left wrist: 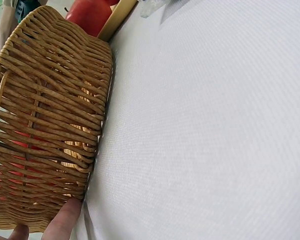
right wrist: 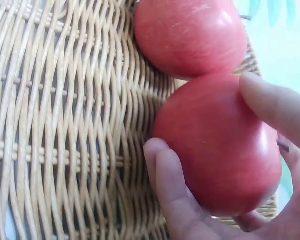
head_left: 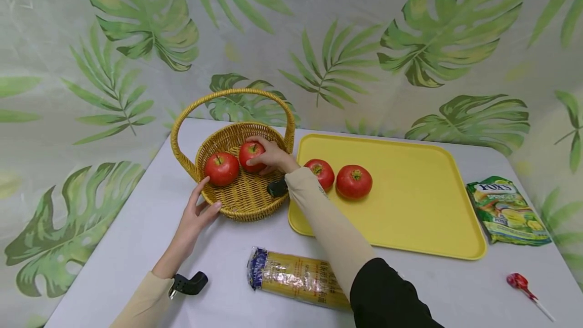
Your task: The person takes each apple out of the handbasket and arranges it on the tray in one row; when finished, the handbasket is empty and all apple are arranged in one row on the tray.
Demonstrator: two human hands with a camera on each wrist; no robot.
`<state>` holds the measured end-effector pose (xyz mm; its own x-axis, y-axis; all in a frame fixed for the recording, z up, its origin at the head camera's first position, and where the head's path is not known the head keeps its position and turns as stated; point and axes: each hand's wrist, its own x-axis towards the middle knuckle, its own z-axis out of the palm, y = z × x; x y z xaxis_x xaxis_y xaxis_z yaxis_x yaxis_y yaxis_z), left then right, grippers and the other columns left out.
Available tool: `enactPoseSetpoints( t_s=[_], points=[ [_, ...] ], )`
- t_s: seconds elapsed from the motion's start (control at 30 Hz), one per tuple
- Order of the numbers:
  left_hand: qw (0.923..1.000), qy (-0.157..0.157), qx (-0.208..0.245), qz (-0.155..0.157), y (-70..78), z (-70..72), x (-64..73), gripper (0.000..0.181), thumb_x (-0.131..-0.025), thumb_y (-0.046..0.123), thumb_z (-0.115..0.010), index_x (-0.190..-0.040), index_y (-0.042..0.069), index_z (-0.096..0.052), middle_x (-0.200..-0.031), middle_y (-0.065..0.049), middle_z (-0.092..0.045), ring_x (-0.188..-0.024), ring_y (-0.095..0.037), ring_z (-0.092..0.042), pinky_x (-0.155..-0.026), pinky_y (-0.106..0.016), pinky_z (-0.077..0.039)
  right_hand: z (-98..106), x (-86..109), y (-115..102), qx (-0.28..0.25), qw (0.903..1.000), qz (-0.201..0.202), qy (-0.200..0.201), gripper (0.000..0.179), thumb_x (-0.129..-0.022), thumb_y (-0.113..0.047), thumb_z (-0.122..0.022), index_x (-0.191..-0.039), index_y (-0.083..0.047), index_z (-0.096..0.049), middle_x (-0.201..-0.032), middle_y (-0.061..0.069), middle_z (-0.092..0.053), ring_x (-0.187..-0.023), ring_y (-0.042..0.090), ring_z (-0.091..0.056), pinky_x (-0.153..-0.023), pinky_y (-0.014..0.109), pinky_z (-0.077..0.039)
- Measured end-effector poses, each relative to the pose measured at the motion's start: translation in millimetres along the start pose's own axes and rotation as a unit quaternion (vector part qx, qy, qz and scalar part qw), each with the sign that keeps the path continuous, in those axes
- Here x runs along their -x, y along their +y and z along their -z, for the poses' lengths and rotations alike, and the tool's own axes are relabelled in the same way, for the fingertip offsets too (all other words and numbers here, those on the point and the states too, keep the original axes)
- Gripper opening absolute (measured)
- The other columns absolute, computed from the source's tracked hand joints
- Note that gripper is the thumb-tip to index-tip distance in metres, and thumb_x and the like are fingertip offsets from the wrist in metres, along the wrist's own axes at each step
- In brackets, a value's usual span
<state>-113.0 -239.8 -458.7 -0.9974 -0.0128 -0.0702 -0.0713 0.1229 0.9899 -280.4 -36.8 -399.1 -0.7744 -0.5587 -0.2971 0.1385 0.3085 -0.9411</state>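
My right hand [head_left: 272, 157] is inside the yellow wicker basket [head_left: 246, 214], its thumb and fingers round a red apple [right wrist: 220, 145]. Against that apple, in the right wrist view, lies a second red apple [right wrist: 190, 37], which sits at the left of the basket in the head view. At the basket's front left, my left hand [head_left: 193, 221] touches the rim with spread, fairly straight fingers. The left wrist view shows its fingertips [left wrist: 65, 220] low against the woven wall. The basket stands upright on the table, its arched handle [head_left: 232, 92] raised.
Right of the basket lies a yellow tray [head_left: 410, 196] with two red apples [head_left: 354, 181] at its left end. A pasta packet [head_left: 300, 277] lies in front, partly under the right forearm. A green FOX'S candy bag [head_left: 507, 211] and a red lollipop [head_left: 519, 282] are far right.
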Motion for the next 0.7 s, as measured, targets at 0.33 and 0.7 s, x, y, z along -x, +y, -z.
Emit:
enactPoseSetpoints(
  t_s=[0.33, 0.7],
  points=[
    [1.0000, -0.002, 0.003, -0.001, -1.1, 0.1, -0.2, 0.069, -0.097, 0.019, -0.057, -0.153, 0.027, -0.018, -0.158, -0.002, 0.001, -0.138, -0.040, -0.020, -0.096, -0.033, -0.044, 21, 13.0, -2, 0.040, 0.9946, 0.065, -0.071, 0.060, -0.088, -0.009, -0.068, -0.142, -0.018, -0.043, -0.136, 0.012, -0.040, -0.087, 0.030, -0.063, -0.078, 0.059, -0.051],
    [0.9999, -0.004, 0.010, -0.005, -1.4, 0.1, 0.2, 0.069, -0.097, 0.018, -0.057, -0.153, 0.027, -0.018, -0.158, -0.002, 0.002, -0.138, -0.040, -0.019, -0.093, -0.025, -0.045, 42, 53.6, -4, 0.076, 0.9848, 0.092, -0.126, 0.061, -0.087, -0.019, -0.071, -0.141, -0.028, -0.044, -0.137, 0.007, -0.038, -0.076, 0.043, -0.063, -0.076, 0.057, -0.053]
  ],
)
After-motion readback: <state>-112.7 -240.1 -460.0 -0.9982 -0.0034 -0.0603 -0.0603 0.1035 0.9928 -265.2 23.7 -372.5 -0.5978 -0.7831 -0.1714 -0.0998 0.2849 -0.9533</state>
